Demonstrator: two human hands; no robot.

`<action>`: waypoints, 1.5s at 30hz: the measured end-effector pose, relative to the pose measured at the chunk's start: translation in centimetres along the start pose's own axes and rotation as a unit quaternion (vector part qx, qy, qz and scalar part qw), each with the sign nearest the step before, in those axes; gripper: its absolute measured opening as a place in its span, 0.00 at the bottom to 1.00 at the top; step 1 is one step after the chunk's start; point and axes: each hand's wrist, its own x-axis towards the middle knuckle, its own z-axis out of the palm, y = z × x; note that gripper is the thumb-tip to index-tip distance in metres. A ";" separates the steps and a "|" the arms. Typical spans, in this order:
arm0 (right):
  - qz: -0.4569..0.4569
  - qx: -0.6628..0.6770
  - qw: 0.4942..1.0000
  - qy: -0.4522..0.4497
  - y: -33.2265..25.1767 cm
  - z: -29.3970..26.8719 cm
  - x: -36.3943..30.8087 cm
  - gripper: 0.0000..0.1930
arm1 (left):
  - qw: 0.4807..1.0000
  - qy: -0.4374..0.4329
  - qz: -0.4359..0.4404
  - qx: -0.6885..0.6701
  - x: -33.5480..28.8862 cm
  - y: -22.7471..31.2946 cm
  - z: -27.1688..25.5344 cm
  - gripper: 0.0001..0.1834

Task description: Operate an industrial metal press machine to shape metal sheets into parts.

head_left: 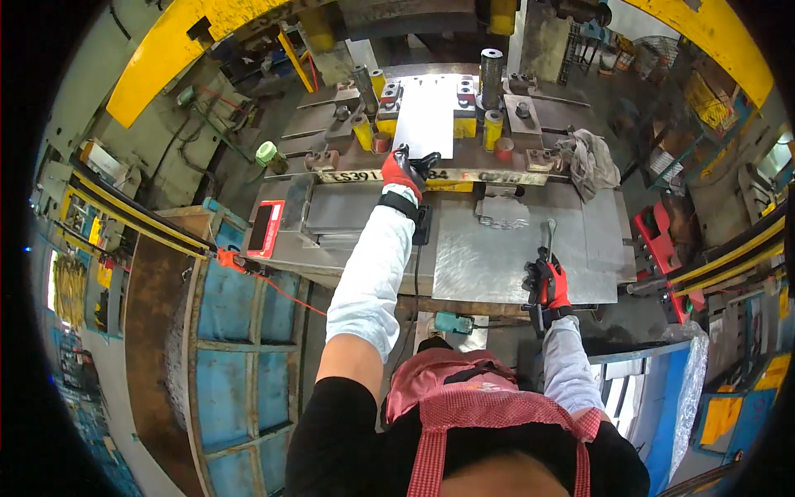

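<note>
My left hand (403, 171), in a red and black glove, reaches forward to the near left corner of a bright metal sheet (425, 120). Its fingers look closed on that edge, though the fingertips are partly hidden. The sheet lies flat between the yellow-and-steel blocks of a press die. At the right, my right hand (546, 284), gloved alike, is wrapped round a slim metal tool with a rounded end (550, 235); its exact kind is unclear. That hand is over the near right part of a larger flat grey sheet (484, 257) on the table.
Steel guide posts (491, 76) and yellow cylinders (493, 128) flank the die. A grey rag (590, 161) hangs at the right. Stacked metal plates (348, 207) and a red-framed panel (266, 229) lie at the left. A green-capped bottle (269, 156) stands beyond them. Yellow-black bars run along both sides.
</note>
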 end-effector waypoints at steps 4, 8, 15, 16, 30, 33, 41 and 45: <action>-0.015 -0.050 0.998 0.039 0.3 0.6 -0.3 0.09 | 0.999 -0.030 0.005 -0.016 0.9 0.3 -1.5 0.17; -0.012 -0.035 0.998 0.043 0.2 0.0 -0.1 0.18 | 0.999 -0.024 0.032 -0.028 0.7 -0.5 -0.7 0.17; -0.032 -0.035 0.998 0.036 0.3 -0.3 -0.3 0.18 | 0.959 -0.125 0.156 0.202 1.3 -0.8 -2.0 0.15; -0.037 -0.038 0.998 0.041 0.2 -0.5 -0.4 0.16 | 0.982 -0.104 0.076 0.134 1.8 -0.9 -1.9 0.15; -0.038 -0.046 0.997 0.048 0.0 -0.1 -0.7 0.15 | 0.998 -0.040 -0.043 0.001 0.5 -0.6 -1.0 0.17; -0.026 -0.061 0.996 0.059 0.3 0.2 -0.5 0.22 | 0.999 -0.044 0.023 0.006 0.3 0.1 -1.3 0.16; -0.047 -0.110 0.993 0.016 0.2 0.0 -1.2 0.22 | 0.998 -0.014 -0.045 -0.043 0.4 0.0 -1.3 0.16; -0.128 -0.185 0.974 0.032 -0.7 4.3 -2.4 0.27 | 0.997 -0.050 -0.044 -0.030 -0.3 0.1 -0.9 0.17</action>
